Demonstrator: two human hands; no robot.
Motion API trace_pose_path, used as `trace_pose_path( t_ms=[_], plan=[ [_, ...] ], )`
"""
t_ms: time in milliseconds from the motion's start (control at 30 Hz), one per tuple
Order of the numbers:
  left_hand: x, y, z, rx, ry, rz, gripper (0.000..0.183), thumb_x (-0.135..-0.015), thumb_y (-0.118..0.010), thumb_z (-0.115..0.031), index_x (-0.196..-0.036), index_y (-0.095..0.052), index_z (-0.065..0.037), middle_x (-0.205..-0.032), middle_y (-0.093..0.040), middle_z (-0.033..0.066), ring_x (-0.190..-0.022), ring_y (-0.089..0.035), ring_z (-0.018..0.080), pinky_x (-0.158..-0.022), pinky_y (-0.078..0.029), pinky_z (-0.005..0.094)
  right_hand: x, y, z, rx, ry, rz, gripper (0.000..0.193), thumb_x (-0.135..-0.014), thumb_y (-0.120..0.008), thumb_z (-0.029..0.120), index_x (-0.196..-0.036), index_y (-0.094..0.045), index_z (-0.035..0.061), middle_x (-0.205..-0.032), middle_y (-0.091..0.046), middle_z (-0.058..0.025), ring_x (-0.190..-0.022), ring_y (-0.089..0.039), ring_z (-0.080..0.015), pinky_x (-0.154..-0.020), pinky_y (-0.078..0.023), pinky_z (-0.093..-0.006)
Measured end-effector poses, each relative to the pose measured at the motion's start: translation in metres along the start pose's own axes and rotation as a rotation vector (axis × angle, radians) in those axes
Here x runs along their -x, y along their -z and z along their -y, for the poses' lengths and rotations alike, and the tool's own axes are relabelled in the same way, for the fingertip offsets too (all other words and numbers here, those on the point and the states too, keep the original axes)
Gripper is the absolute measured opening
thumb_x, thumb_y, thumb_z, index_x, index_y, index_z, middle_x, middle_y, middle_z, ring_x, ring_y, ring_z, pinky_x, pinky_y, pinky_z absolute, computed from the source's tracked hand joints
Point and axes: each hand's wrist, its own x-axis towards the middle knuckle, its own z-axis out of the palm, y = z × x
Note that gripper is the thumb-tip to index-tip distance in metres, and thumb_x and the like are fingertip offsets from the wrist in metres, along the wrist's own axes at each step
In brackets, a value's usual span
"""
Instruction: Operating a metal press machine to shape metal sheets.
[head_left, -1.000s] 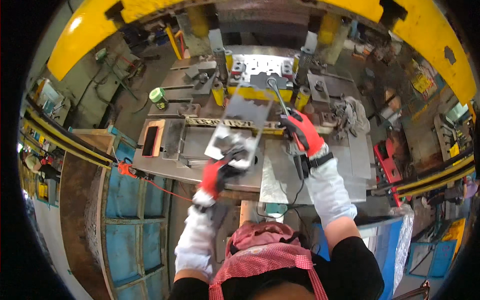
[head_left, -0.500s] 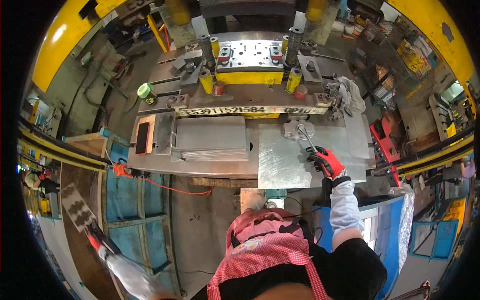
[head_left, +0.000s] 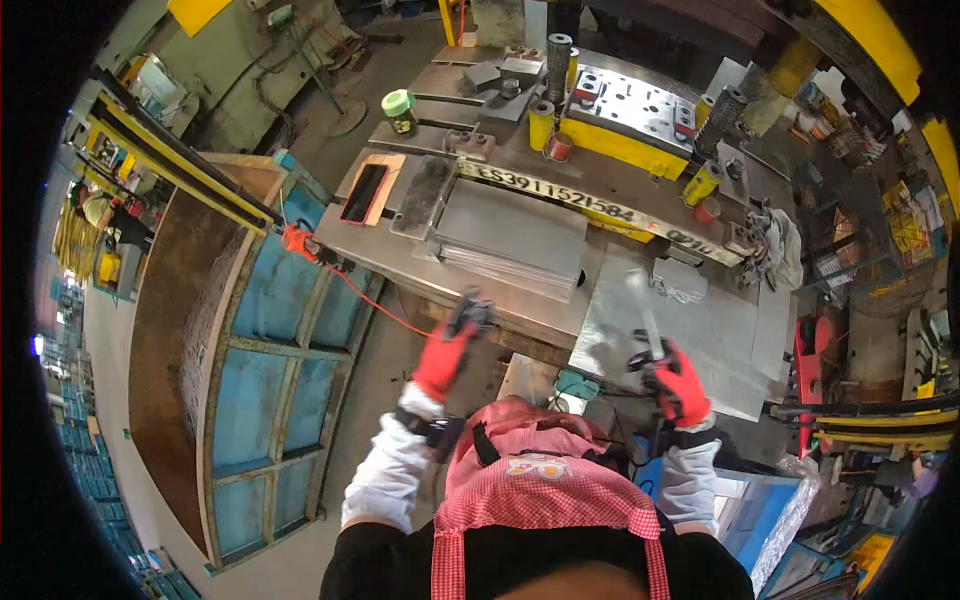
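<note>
The long metal rod tool (head_left: 645, 310) lies over the bare steel sheet (head_left: 700, 340) on the press table, its grip clenched in the right hand (head_left: 678, 380). The left hand (head_left: 448, 350), fingers curled and empty, hangs just short of the blank stack (head_left: 515, 240); its gloved fingers could, I judge, snag the stack's sharp edges

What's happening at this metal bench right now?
A person in red-and-black gloves stands at a steel workbench in front of a yellow press die. The right hand holds a long thin metal tool over a loose flat sheet at the bench's near edge. The left hand is raised near the bench's front edge, just below a stack of grey metal sheets; it appears empty, though its grip is hard to make out.
</note>
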Motion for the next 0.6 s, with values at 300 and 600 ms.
trace_pose_path(
  t_ms=[300, 600],
  plan=[
    [-0.025, -0.082, -0.029, 0.514, 0.067, 0.219, 0.049, -0.091, -0.049, -0.029, -0.130, -0.040, -0.003, -0.112, -0.056, 0.0210, -0.096, -0.061, 0.0305, -0.083, -0.051, 0.0409, -0.016, -0.081, -0.018, 0.100, -0.058, 0.593, 0.061, -0.077, -0.067, 0.017, -0.130, -0.040, 0.0039, -0.104, -0.054, -0.0063, -0.094, -0.049, -0.0136, -0.082, -0.042, -0.0276],
    [-0.025, -0.046, 0.024, 0.164, 0.079, -0.170, 0.037, -0.089, -0.056, -0.021, -0.123, -0.051, -0.006, -0.100, -0.063, 0.0093, -0.082, -0.061, 0.0144, -0.074, -0.051, 0.0286, -0.044, -0.081, 0.014, 0.284, -0.062, 0.200, 0.055, -0.086, -0.057, 0.018, -0.137, -0.035, 0.0080, -0.099, -0.058, -0.0058, -0.086, -0.053, -0.0137, -0.080, -0.044, -0.0277]
  ],
)
